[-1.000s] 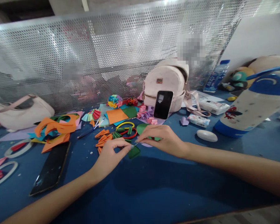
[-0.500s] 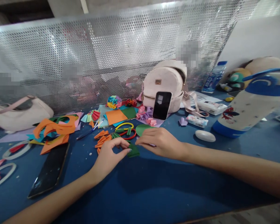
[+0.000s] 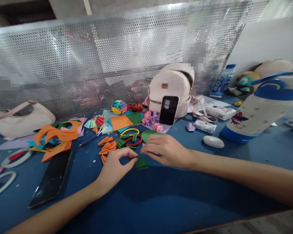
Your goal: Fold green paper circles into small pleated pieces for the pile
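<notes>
My left hand (image 3: 118, 164) pinches a small dark green piece of paper (image 3: 141, 163) between thumb and forefinger, just above the blue table. My right hand (image 3: 167, 150) is close by on the right, its fingers bent and pressed together; what they hold, if anything, is hidden. A green paper round (image 3: 150, 134) lies partly behind the right hand. Beyond my left hand are folded orange paper pieces (image 3: 107, 147) and green folded pieces (image 3: 120, 143), beside scissors (image 3: 132, 131) with yellow and red handles.
A black phone (image 3: 51, 180) and orange paper scraps (image 3: 56, 135) lie left. Behind stand a white backpack (image 3: 169, 84) and an upright phone (image 3: 169, 110). On the right are a white oval object (image 3: 213, 141), tissue packs (image 3: 205, 126) and a large bottle (image 3: 256, 113). A perforated metal screen (image 3: 127, 48) closes off the back.
The green paper in my left hand has shifted slightly down and right. My left fingertips sit a little further right, and the right hand has barely moved.
</notes>
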`<state>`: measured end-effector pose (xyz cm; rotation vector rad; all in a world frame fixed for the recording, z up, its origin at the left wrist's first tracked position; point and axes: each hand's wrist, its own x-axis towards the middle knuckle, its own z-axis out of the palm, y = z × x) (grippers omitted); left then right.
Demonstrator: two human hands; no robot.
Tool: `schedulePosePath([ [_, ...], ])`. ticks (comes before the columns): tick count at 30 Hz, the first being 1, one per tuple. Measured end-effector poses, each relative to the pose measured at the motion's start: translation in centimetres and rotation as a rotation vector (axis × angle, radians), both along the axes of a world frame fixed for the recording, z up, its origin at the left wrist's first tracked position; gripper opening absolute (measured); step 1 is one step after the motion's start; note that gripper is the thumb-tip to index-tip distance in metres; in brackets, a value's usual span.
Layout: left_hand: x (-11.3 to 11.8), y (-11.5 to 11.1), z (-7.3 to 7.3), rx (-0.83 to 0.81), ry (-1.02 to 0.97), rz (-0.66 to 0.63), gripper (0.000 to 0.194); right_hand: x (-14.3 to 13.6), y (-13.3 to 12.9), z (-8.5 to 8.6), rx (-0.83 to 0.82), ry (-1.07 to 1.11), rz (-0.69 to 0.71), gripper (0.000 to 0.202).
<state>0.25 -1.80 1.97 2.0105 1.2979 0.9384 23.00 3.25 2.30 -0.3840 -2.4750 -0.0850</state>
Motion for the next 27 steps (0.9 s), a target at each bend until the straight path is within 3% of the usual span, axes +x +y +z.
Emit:
schedulePosePath([
  [7,0.0,-0.2,-0.2,0.028,-0.007,0.007,0.008,-0.1,-0.1,0.0,0.019,-0.039,0.009,0.026],
  [15,-0.5,-0.5,-1.0,0.313,0.065,-0.008,0.012,-0.2,-0.3,-0.2,0.022,-0.031,0.012,0.025],
  [27,-0.5,-0.4,-0.8,0.124,-0.044,-0.033,0.009,-0.1,-0.4,-0.5,0.039,-0.064,0.037,0.027],
])
